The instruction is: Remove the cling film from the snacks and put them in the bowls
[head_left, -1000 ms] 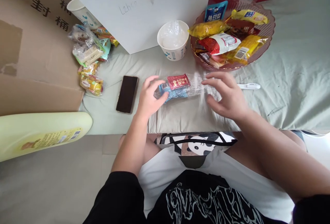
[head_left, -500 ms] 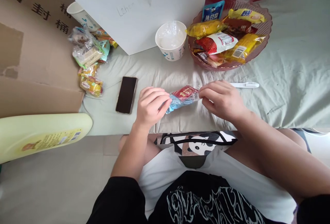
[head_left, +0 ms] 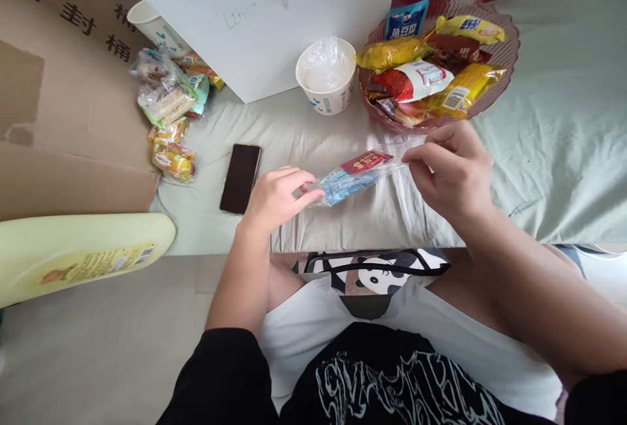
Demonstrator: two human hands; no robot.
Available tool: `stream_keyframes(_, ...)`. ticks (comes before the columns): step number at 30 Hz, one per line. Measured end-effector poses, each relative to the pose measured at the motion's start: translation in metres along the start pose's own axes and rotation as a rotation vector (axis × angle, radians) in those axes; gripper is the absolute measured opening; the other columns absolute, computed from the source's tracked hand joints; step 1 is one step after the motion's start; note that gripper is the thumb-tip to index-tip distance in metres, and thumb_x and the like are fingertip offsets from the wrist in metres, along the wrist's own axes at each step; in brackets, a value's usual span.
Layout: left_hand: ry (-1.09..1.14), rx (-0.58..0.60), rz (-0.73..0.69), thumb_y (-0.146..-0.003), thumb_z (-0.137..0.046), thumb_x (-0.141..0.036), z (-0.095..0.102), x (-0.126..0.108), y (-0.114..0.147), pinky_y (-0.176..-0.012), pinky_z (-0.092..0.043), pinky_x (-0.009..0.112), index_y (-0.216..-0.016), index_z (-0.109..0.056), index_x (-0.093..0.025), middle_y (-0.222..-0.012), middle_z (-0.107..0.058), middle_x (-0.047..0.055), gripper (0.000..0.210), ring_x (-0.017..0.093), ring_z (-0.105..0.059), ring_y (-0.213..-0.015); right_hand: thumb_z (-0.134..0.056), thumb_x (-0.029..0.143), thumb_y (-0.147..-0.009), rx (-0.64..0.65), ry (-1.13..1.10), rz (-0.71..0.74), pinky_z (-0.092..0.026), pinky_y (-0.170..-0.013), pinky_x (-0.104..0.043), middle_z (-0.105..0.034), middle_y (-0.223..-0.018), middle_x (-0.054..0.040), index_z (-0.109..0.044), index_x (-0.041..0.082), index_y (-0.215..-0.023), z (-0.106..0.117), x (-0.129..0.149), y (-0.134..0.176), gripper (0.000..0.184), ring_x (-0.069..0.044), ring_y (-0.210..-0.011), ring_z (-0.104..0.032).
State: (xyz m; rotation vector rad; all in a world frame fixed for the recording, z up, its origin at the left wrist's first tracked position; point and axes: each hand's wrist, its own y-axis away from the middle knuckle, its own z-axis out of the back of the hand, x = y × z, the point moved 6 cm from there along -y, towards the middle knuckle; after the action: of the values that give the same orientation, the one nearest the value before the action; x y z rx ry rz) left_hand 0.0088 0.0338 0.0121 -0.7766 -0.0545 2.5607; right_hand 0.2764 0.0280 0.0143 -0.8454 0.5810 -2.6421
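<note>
A clear plastic packet [head_left: 357,177] with a red and a blue wrapper inside is stretched at a slant between my two hands, above the cloth. My left hand [head_left: 281,196] pinches its lower left end between thumb and fingers. At the upper right, my right hand [head_left: 453,170] grips the see-through end, closed at the fingertips. A dark phone [head_left: 240,178] lies flat just left of my left hand. Behind my right hand stands a pink ribbed bowl [head_left: 509,53] heaped with wrapped snacks, such as a red and white packet [head_left: 416,81].
A paper cup [head_left: 327,89] with clear plastic film inside stands by a white box [head_left: 264,27]. Several wrapped snacks [head_left: 166,98] and another paper cup [head_left: 157,30] lie left, beside a cardboard box [head_left: 73,118]. A pale yellow bottle [head_left: 88,249] juts in at lower left.
My right hand has moved right and up, drawing the packet out longer and straighter. My left hand has shifted slightly left. A white stick-like object is now hidden by my right hand.
</note>
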Motion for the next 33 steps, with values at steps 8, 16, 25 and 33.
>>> stream_keyframes(8,-0.09,-0.282,-0.239,-0.092,-0.062,-0.031,0.014,-0.039,0.02,-0.067,-0.051,0.035,-0.066,-0.061,-0.025,-0.066,-0.063,0.002,0.027,0.019,-0.061,-0.071,-0.055,0.021,-0.085,0.132,-0.02,0.112,-0.044,-0.093,-0.056,-0.071,-0.087,-0.0062,-0.07,0.03,-0.102,0.013,0.003,0.002,0.025,-0.032,-0.096,-0.066)
stream_keyframes(16,0.204,0.298,-0.075,-0.095,-0.063,-0.035,-0.008,-0.049,0.031,-0.058,-0.051,0.027,-0.078,-0.07,-0.025,-0.071,-0.071,-0.001,0.022,0.013,-0.064,-0.059,-0.049,0.034,-0.099,0.39,-0.023,0.308,-0.044,-0.077,-0.04,-0.066,-0.068,-0.0024,-0.072,0.027,-0.087,0.008,0.031,0.018,0.027,-0.02,-0.068,-0.06)
stream_keyframes(25,0.031,0.052,0.059,-0.091,-0.065,-0.022,-0.027,-0.018,0.008,-0.086,-0.055,0.038,-0.091,-0.068,-0.023,-0.106,-0.075,0.006,0.004,0.023,-0.07,-0.097,-0.05,0.024,-0.098,0.498,0.166,0.288,-0.022,-0.054,-0.033,-0.064,-0.064,-0.0019,-0.073,0.022,-0.078,-0.026,0.049,0.035,0.031,-0.013,-0.054,-0.049)
stream_keyframes(33,0.92,-0.056,0.488,-0.094,-0.062,-0.053,-0.044,0.005,0.003,-0.082,-0.057,0.035,-0.078,-0.053,-0.022,-0.127,-0.073,0.006,0.036,0.022,-0.07,-0.106,-0.054,0.035,-0.101,0.308,0.076,0.193,-0.058,-0.08,-0.039,-0.074,-0.123,-0.017,-0.063,0.013,-0.137,-0.024,0.043,0.032,0.043,-0.029,-0.108,-0.071)
